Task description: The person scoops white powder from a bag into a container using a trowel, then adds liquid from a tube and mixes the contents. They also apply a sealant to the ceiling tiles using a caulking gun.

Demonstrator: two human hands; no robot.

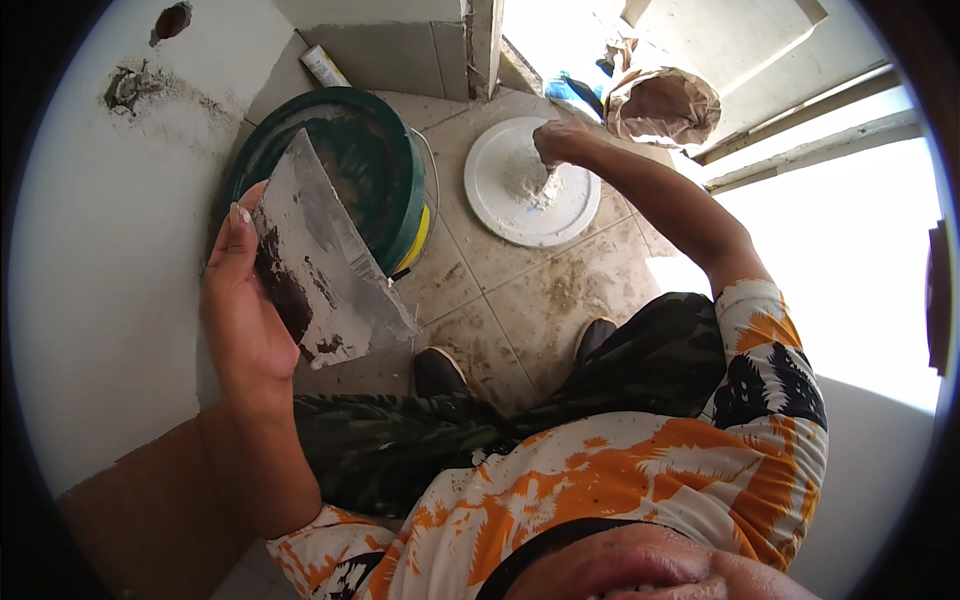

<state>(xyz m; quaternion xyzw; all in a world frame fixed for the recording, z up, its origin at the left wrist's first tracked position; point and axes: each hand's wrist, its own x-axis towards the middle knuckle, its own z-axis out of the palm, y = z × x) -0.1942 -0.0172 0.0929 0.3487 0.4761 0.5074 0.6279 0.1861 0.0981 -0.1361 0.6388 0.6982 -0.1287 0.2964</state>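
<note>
My left hand (245, 290) is closed on the edge of a thin grey plate smeared with plaster (325, 265), held tilted in front of a dark green round lid or tub (385, 130). Dark patches show through the plaster near my palm. My right arm reaches out over a white round lid (490, 205) lying on the tiles. On that lid is a heap of white powder (527, 178). My right hand (560, 143) is closed in a fist right at the heap's upper right side; what the fingers hold, if anything, is hidden.
Behind the white lid stands an open brown paper bag (665, 105), with a blue item (575, 95) beside it. Yellow shows beneath the green rim, with a wire handle (433, 165). A white tube (324, 66) lies by the wall. My shoes (438, 372) rest on dusty tiles.
</note>
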